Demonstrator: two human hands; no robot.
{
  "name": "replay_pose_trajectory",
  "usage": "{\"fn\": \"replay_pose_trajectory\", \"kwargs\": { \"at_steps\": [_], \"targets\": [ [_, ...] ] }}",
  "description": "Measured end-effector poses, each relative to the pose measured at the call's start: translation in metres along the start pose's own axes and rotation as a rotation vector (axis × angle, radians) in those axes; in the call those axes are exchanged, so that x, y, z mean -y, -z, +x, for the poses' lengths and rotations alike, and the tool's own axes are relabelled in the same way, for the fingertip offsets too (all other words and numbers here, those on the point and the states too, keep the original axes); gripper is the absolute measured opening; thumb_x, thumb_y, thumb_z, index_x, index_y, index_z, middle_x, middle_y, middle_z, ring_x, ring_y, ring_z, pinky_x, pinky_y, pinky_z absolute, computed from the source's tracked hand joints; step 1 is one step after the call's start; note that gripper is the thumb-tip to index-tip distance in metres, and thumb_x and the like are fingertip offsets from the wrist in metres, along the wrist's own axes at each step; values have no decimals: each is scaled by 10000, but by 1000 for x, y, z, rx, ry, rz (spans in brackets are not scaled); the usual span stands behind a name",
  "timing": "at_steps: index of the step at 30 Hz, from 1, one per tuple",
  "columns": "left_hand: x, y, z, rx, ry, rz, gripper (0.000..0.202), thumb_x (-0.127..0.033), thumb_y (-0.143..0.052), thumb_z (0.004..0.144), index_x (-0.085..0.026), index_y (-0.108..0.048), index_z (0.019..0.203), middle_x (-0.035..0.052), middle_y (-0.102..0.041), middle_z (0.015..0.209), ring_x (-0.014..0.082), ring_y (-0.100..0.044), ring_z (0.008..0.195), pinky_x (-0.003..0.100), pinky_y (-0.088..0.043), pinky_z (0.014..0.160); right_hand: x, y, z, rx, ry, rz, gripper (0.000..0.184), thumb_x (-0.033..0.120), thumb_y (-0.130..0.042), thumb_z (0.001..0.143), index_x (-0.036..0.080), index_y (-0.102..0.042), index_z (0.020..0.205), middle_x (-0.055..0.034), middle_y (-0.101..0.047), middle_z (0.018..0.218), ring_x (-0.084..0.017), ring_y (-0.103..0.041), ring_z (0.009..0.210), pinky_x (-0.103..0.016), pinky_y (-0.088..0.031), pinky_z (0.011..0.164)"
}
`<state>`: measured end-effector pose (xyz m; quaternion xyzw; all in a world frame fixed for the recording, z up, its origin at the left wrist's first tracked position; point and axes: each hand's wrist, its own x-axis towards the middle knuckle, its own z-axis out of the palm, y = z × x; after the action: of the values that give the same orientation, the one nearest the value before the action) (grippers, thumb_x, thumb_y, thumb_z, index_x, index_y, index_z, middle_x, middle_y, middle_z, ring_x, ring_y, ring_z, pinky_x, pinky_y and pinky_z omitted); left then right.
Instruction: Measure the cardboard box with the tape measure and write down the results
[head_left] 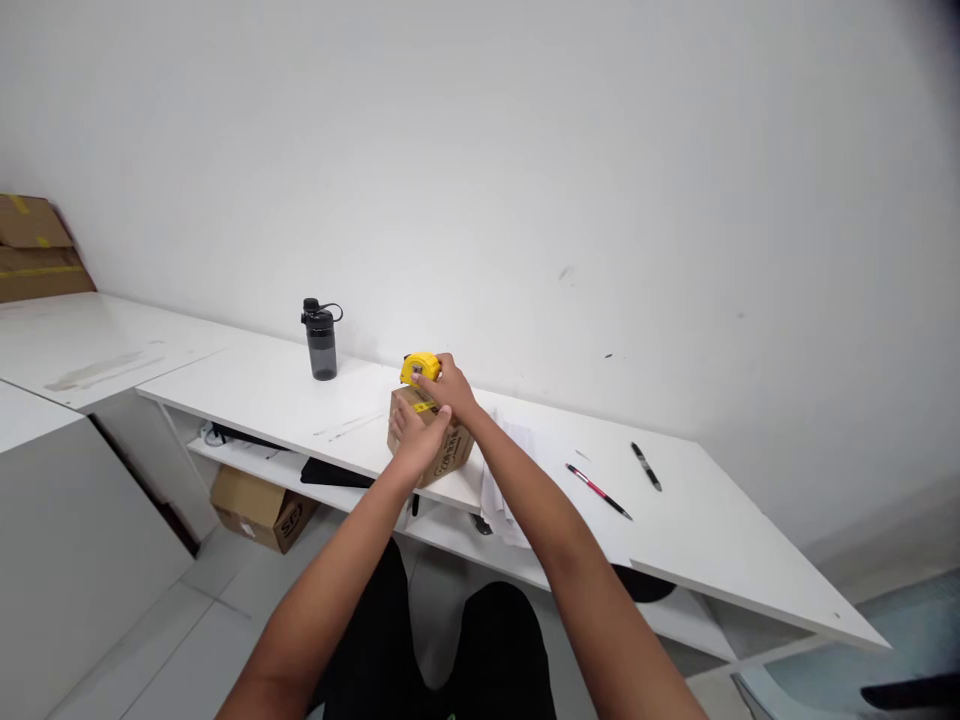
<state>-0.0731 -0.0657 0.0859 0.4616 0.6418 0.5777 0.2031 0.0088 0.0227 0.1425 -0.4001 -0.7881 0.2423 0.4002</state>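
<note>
- Far left, on bench (pixel 225 365): stacked cartons (pixel 37 265), close to wall (pixel 525 180).
- Lower, under bench top: SF carton (pixel 251 500).
- Next, toward back of bench: bottle (pixel 322 350), upright, well apart from both hands.
- Mid-bench, at front edge: box (pixel 456 455), with left hand (pixel 414 440) over its top. Thumb and fingers spread about a yellow strip (pixel 424 407); blade or packing tape, cannot tell. Gripping or only resting, cannot tell.
- Just beyond left hand, above box's far side: tape measure (pixel 420 367), clamped in right hand (pixel 454 388), thumb across its face. Long axis of case roughly left-right, pointing leftward from right fingers. Right hand nearer, in contact. Contact between case and box: cannot tell.
- Hands close together, left nearer the body.
- Right of box, partly behind right forearm: papers (pixel 493 508), draped over front edge.
- Farther right: red pen (pixel 598 491), then black pen (pixel 646 466), both lying aslant.
</note>
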Motion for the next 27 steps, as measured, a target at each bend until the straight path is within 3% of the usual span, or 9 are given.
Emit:
{"fn": "replay_pose_trajectory", "kwargs": {
  "at_steps": [2, 4, 5, 7, 9, 16, 22, 27],
  "targets": [
    [-7, 10, 6, -137, 40, 25, 936, -524, -621, 792, -224, -144, 1539, 140, -139, 1635, 343, -2, 1516, 489, -147, 1195, 6, -5, -3, -85, -29, -48, 463, 537, -577, 819, 235, -439, 1142, -57, -651, 1002, -243, -619, 885, -362, -467, 768],
    [-11, 23, 22, -220, 23, 0, 865, -458, -612, 813, -203, -192, 1525, 148, -165, 1629, 332, -56, 1513, 487, -140, 1199, 6, -7, -5, -126, -40, -42, 452, 532, -551, 839, 234, -429, 1155, -73, -652, 1033, -256, -623, 912, -365, -467, 769],
    [-10, 28, 31, -189, 29, -45, 832, -422, -614, 815, -191, -226, 1513, 163, -230, 1606, 330, -165, 1493, 478, -198, 1186, 4, -7, -5, -131, -48, -24, 452, 533, -545, 844, 232, -426, 1159, -79, -652, 1049, -258, -625, 924, -363, -469, 771],
    [-3, 36, 47, -16, 52, -158, 778, -354, -628, 799, -167, -301, 1480, 189, -387, 1520, 318, -420, 1367, 453, -351, 1112, 0, -7, -6, -119, -65, 21, 464, 537, -543, 847, 223, -425, 1168, -88, -653, 1070, -255, -629, 942, -359, -475, 782],
    [7, 38, 57, 148, 41, -261, 726, -317, -634, 781, -150, -380, 1440, 184, -517, 1409, 286, -571, 1204, 419, -451, 1017, -4, -7, -6, -93, -68, 48, 481, 541, -543, 850, 210, -428, 1179, -96, -656, 1084, -250, -630, 954, -359, -477, 801],
    [24, 42, 63, 351, -20, -379, 636, -387, -693, 724, -174, -574, 1311, 106, -669, 1215, 254, -645, 1035, 370, -510, 896, -1, -10, -10, -14, 58, -113, 442, 541, -532, 865, 237, -465, 1180, -74, -658, 1072, -249, -619, 916, -359, -461, 783],
    [23, 39, 64, 294, -40, -341, 464, -427, -671, 739, -160, -685, 1118, 86, -714, 1079, 234, -658, 946, 334, -519, 839, -2, -11, -14, -36, 116, -245, 393, 507, -523, 892, 227, -485, 1164, -88, -643, 1097, -244, -605, 921, -343, -447, 772],
    [26, 36, 67, 251, -19, -321, 495, -395, -679, 726, -150, -678, 1156, 110, -690, 1180, 253, -645, 1025, 344, -513, 883, -1, 7, -33, 4, 82, -277, 383, 493, -553, 881, 232, -511, 1158, -89, -651, 1093, -250, -608, 913, -332, -436, 740]
  ]
}}
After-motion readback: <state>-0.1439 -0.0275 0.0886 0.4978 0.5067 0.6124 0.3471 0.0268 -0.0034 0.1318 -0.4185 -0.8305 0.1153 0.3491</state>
